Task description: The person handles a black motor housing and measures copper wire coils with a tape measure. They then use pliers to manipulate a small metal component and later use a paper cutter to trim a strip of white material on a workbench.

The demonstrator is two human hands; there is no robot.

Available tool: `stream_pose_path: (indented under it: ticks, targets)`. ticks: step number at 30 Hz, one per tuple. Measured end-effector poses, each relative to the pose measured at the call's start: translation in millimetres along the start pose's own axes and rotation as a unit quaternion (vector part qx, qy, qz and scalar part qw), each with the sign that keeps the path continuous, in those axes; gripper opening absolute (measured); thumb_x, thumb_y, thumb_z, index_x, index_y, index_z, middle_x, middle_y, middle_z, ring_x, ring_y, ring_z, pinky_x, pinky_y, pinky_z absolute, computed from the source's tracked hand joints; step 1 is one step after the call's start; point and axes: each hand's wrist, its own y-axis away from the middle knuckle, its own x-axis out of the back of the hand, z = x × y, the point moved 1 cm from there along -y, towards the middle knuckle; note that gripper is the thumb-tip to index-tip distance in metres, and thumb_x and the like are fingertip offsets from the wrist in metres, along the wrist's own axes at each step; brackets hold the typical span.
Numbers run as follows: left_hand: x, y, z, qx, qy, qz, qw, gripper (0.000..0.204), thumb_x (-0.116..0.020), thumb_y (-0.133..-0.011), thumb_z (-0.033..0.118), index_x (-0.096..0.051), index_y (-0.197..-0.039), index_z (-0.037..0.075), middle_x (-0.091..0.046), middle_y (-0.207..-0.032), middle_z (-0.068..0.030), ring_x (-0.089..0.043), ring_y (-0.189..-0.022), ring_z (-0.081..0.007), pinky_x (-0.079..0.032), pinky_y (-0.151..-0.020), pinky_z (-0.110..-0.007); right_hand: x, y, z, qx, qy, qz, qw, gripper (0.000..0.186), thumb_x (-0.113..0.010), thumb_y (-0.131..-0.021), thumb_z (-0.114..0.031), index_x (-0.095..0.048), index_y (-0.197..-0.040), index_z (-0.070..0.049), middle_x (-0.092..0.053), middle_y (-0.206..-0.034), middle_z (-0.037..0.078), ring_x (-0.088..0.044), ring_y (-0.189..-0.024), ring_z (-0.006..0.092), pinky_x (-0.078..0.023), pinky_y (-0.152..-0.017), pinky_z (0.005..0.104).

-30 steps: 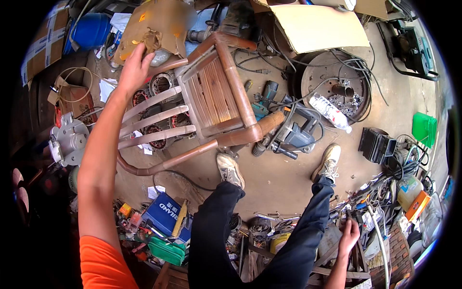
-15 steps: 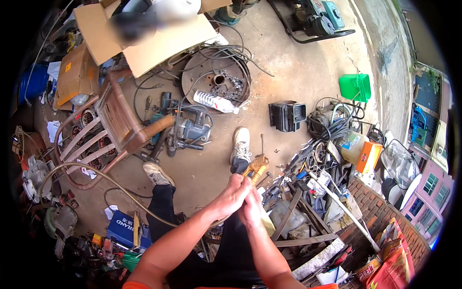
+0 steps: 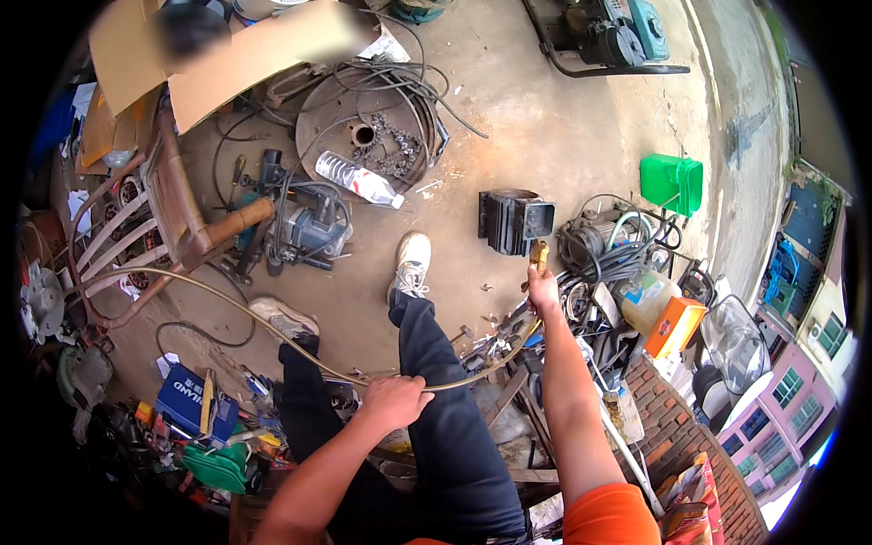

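Drawn apart, the right hand grips a nozzle near a black block, the left hand a hose that, tugged, could snag the chair.

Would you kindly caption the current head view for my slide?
Right hand holding a brass-coloured tool near a black finned housing, left hand on a hose.

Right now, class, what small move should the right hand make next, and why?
Probably angle the brass-coloured tool toward the black finned part: the right hand holds it close by, and the hose curves loosely from there to the left hand.
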Motion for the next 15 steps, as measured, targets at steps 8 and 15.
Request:
stream_pose_path:
  ticks: [8, 15]
  targets:
    - [-26.9, -13.0, 10.3, -0.031, 0.098, 0.103, 0.989, 0.023, -0.052, -0.087, 0.032, -0.056, -0.087, 0.009, -0.062, -0.08, -0.0095, -0.061, -0.078, -0.0321, -0.047, -0.07, -0.046, 25.5, -68.2, 13.6, 0.067, 0.162, 0.059, 0.983, 0.035, -0.053, -0.088, -0.035, -0.051, -0.089, 0.0, -0.055, -0.06, 0.009, -0.048, -0.036, 0.0179, -0.036, -0.031, 0.0335]
    - [-39.7, -8.4, 7.3, -0.055, 0.107, 0.095, 0.988, 0.02, -0.052, -0.088, 0.03, -0.057, -0.09, 0.011, -0.062, -0.082, -0.0085, -0.062, -0.077, -0.0296, -0.048, -0.069, -0.044, 17.1, -23.1, -15.0, -0.03, 0.15, -0.053, 0.987, 0.038, -0.054, -0.087, -0.035, -0.056, -0.087, 0.003, -0.056, -0.059, 0.008, -0.048, -0.037, 0.0191, -0.038, -0.035, 0.0337]
